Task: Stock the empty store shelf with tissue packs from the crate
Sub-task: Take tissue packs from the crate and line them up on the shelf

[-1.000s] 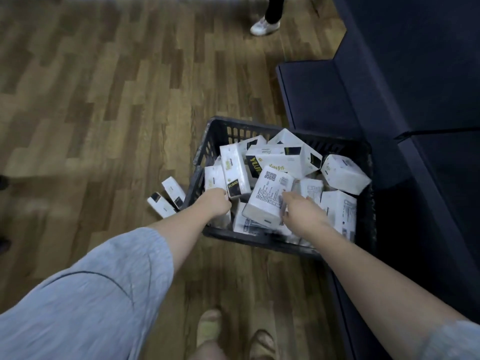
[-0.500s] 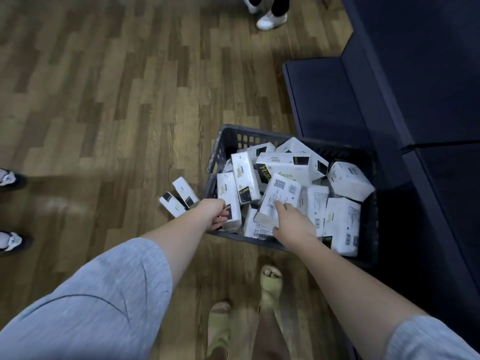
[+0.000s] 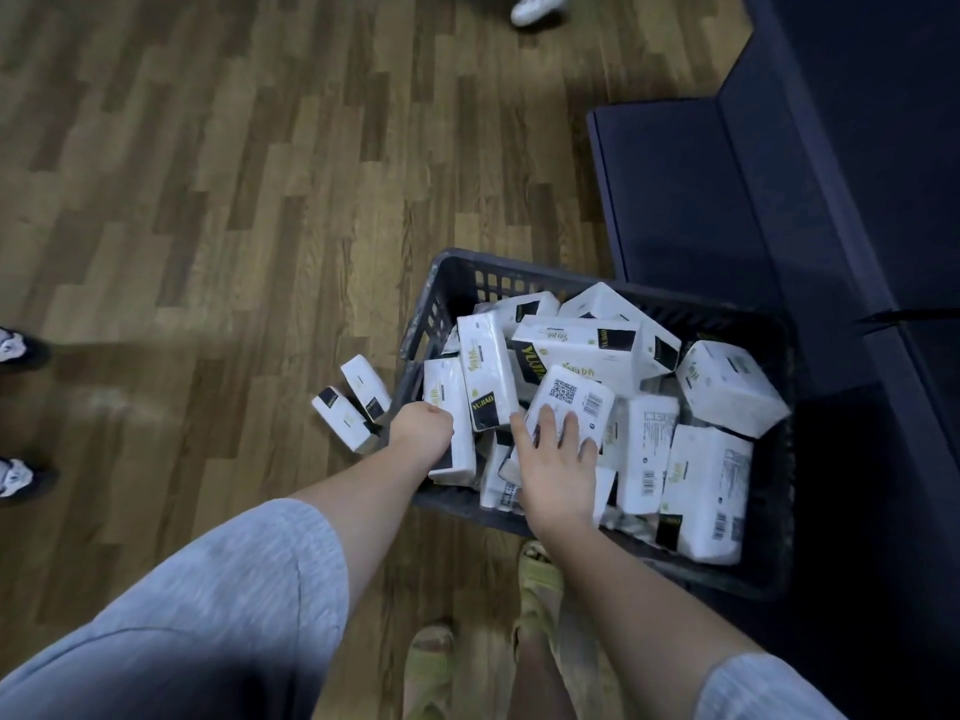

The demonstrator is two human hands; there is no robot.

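A dark plastic crate [image 3: 441, 298] stands on the wooden floor, filled with several white tissue packs. My right hand [image 3: 556, 459] lies on a pack with a QR code [image 3: 571, 400], thumb on its left edge and fingers spread over its near end. My left hand [image 3: 422, 431] is at the crate's left side, fingers curled round the near part of an upright white pack [image 3: 449, 407]. The dark blue shelf [image 3: 691, 200] rises to the right of the crate, its low ledge bare.
Two tissue packs [image 3: 350, 402] lie on the floor just left of the crate. Other people's shoes show at the left edge [image 3: 15, 478] and at the top [image 3: 535, 7]. My own sandalled feet [image 3: 537, 579] stand right before the crate.
My view has drawn back a little. My right hand has shifted its hold on the QR-code pack, fingers now spread on top. My left hand has closed on the upright pack.
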